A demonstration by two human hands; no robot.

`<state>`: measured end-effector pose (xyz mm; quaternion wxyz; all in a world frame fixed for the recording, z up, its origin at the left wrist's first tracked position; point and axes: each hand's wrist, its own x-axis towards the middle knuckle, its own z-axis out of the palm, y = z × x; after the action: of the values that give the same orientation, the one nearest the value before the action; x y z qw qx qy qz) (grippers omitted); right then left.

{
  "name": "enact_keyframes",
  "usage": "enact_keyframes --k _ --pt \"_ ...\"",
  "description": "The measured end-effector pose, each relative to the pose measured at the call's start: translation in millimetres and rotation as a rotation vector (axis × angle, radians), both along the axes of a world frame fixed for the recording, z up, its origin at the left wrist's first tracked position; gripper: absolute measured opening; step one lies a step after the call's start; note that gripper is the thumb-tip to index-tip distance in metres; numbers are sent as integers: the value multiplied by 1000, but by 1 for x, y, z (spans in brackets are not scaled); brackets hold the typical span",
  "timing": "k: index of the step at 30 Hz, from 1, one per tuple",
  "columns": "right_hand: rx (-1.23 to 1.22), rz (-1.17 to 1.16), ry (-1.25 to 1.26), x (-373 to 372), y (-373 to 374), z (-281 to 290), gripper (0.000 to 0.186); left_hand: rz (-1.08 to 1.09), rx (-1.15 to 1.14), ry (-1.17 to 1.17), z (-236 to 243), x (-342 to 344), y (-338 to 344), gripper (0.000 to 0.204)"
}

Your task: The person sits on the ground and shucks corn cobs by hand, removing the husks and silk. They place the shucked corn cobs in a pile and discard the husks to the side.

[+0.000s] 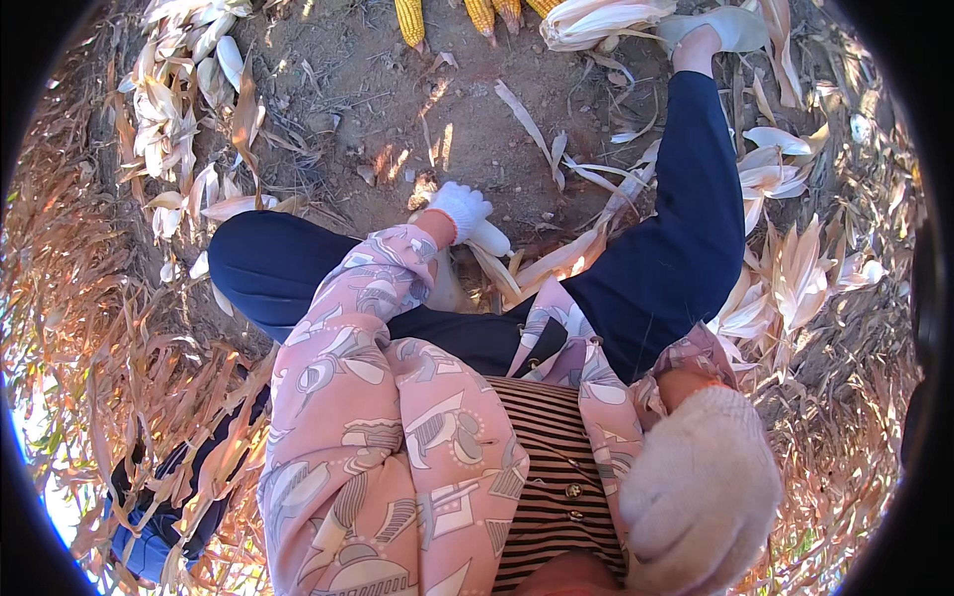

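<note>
My left hand (462, 211), in a white knitted glove, reaches low between my knees with its fingers closed. It grips a pale, smooth, rounded ear of corn (490, 238) that looks still wrapped in husk; the lower part is hard to make out. My right hand (701, 492), also in a white glove, is raised close to the camera beside my chest. Its fingers are bent and pressed together, and whatever may be inside them is hidden. Around the left hand lie dry husk strips (571, 260) on the soil.
Several bare yellow corn ears (409, 22) lie on the soil (368, 89) at the far edge. Husk heaps (164, 114) rise at far left, with loose husks (790, 278) on the right. Dry stalks and leaves (109, 328) surround me. A dark blue bundle (164, 517) lies at lower left.
</note>
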<state>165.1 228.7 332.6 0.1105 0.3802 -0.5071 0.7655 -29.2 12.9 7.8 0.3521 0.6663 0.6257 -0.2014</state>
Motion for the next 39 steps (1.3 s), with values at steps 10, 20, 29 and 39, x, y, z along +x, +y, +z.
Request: enact_keyframes --k 10,20,29,39 --pt "759 -1102 -1119 -25 -42 -207 26 19 36 92 6 -1 -1 18" --pt "59 -215 -1318 -48 -56 -224 63 -188 977 19 161 -64 26 29" --pt "326 -1021 -1273 -65 -113 -193 70 1933 655 -1368 134 -32 7 60" --pt "568 -1111 -1393 -73 -151 -167 77 1875 678 -1793 125 -10 21 25"
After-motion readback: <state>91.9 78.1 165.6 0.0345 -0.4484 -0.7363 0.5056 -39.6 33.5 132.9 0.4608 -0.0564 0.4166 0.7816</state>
